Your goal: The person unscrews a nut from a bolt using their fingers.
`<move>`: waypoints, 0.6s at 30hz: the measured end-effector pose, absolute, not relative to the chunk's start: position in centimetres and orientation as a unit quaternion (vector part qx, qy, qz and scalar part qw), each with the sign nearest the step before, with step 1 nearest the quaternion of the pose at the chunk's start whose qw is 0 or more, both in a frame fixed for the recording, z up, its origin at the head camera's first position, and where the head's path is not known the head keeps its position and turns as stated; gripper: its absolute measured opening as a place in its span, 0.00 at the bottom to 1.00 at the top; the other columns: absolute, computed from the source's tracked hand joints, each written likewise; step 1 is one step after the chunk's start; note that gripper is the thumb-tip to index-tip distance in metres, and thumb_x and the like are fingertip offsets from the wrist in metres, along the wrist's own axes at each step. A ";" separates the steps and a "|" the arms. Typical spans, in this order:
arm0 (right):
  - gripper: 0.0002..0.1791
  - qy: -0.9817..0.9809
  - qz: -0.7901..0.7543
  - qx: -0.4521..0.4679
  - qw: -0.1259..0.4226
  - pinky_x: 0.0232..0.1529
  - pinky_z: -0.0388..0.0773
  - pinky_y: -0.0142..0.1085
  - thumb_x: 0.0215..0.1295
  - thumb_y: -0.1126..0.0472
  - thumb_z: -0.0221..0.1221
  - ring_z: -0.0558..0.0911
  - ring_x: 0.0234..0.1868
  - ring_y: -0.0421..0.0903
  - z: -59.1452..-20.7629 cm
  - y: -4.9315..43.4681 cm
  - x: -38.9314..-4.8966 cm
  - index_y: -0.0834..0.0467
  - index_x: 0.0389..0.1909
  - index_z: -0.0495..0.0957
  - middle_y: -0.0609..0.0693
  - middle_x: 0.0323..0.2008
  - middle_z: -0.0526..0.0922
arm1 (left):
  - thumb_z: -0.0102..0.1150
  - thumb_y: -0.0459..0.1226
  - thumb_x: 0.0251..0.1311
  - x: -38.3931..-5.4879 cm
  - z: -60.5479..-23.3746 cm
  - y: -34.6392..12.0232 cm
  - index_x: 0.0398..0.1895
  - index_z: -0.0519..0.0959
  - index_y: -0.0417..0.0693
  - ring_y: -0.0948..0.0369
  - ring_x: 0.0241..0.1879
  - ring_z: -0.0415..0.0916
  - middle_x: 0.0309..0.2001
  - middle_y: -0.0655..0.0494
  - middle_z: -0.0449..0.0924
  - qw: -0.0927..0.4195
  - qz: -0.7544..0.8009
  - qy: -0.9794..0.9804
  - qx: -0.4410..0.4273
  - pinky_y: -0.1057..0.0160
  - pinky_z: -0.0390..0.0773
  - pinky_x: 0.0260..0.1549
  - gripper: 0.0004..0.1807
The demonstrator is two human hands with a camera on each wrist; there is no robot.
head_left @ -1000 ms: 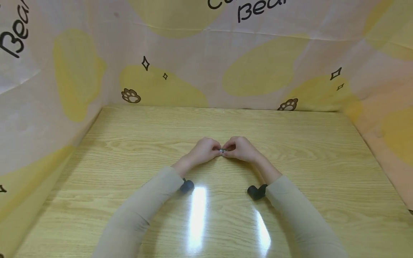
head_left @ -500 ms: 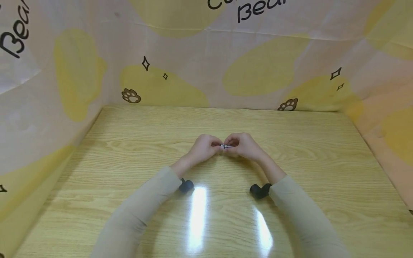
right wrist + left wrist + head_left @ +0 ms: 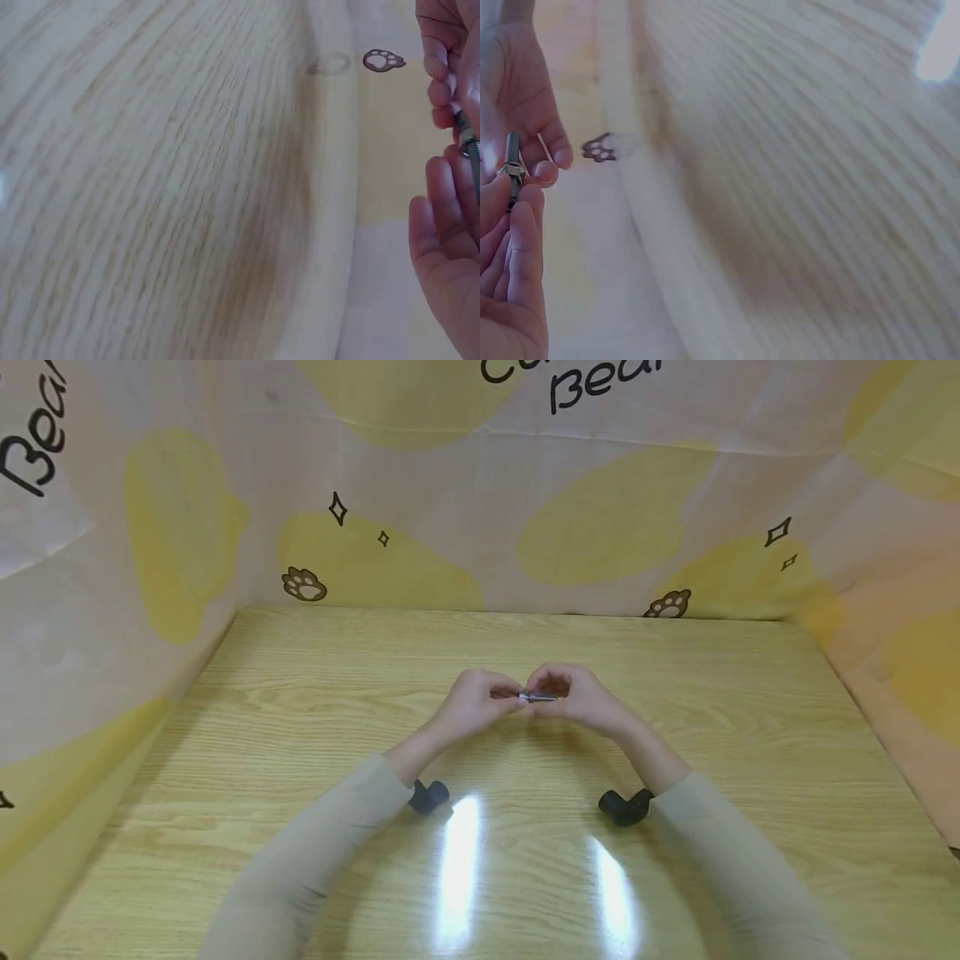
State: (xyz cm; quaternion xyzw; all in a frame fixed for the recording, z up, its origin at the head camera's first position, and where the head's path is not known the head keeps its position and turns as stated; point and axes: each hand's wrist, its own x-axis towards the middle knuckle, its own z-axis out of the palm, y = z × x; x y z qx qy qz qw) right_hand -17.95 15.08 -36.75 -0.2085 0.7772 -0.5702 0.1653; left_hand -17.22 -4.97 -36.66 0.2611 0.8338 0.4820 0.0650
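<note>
A slim metal bolt-like piece with a silver collar lies between the two hands, roughly level, in the head view. My left hand pinches its left end between thumb and fingers. Around the collar curl the thumb and fingertips of my right hand, while the shaft extends toward that palm. The left wrist view shows the collar close to both hands' fingertips and a dark cylindrical end beyond it. At the right edge of the right wrist view, the piece is partly cut off. Its exact kind is unclear.
Both hands are above a wood-grain table. Patterned cloth stands along the back and sides. A black device sits at the right wrist, and another dark device at the left. Bright reflections lie on the near tabletop.
Both hands have shifted slightly away from the body, and the right hand has also moved right. More of the metal piece shows between them now.
</note>
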 end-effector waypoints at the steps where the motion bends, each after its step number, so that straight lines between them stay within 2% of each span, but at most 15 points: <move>1: 0.14 0.764 -0.587 -0.205 0.174 0.44 0.77 0.40 0.58 0.66 0.63 0.78 0.40 0.49 -36.5 15.1 -17.8 0.66 0.43 0.74 0.55 0.38 0.78 | 0.60 0.32 0.59 -17.1 -36.4 -5.0 0.38 0.83 0.36 0.61 0.36 0.81 0.36 0.49 0.84 0.065 0.490 0.830 0.259 0.68 0.79 0.36 0.08; 5: 0.11 0.719 -0.643 -0.181 0.189 0.46 0.78 0.43 0.63 0.67 0.57 0.81 0.37 0.46 -35.8 15.0 -17.3 0.70 0.44 0.72 0.53 0.35 0.80 | 0.61 0.33 0.58 -16.5 -35.6 -5.1 0.38 0.83 0.37 0.61 0.36 0.81 0.36 0.50 0.84 0.063 0.519 0.816 0.249 0.67 0.80 0.37 0.08; 10: 0.05 0.698 -0.668 -0.172 0.190 0.45 0.78 0.39 0.62 0.69 0.57 0.82 0.36 0.45 -35.3 14.7 -16.8 0.64 0.39 0.74 0.51 0.33 0.81 | 0.62 0.34 0.57 -15.7 -34.9 -5.4 0.38 0.83 0.38 0.62 0.34 0.81 0.35 0.52 0.84 0.065 0.540 0.806 0.232 0.66 0.80 0.37 0.09; 15: 0.12 0.694 -0.677 -0.160 0.185 0.44 0.78 0.35 0.56 0.74 0.60 0.81 0.39 0.44 -34.7 14.5 -16.3 0.61 0.40 0.74 0.50 0.37 0.79 | 0.63 0.34 0.56 -15.3 -34.4 -5.6 0.38 0.83 0.38 0.62 0.34 0.81 0.35 0.51 0.84 0.070 0.554 0.802 0.214 0.66 0.80 0.37 0.09; 18: 0.12 0.698 -0.676 -0.148 0.182 0.45 0.78 0.36 0.59 0.70 0.59 0.81 0.39 0.45 -34.3 14.3 -16.1 0.63 0.44 0.72 0.51 0.38 0.79 | 0.63 0.34 0.56 -15.3 -34.1 -5.7 0.38 0.83 0.39 0.61 0.35 0.81 0.36 0.51 0.84 0.062 0.555 0.801 0.215 0.66 0.80 0.37 0.09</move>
